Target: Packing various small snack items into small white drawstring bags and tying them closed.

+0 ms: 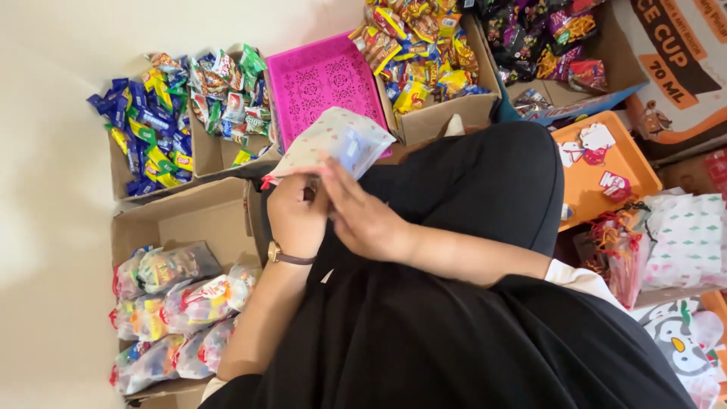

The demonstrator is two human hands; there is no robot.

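At the lower left of the frame, an open cardboard box [182,220] holds clear tied bags of sweets [178,303]. Near the centre, the left hand [297,216], wearing a wristwatch, has its fingers closed on the neck of a small clear plastic bag with a pale dotted pattern [333,144], which tilts toward the upper middle. Just right of it, the right hand [363,220] has its fingers loosely curled against the same bag, over a pink perforated plastic tray [322,76].
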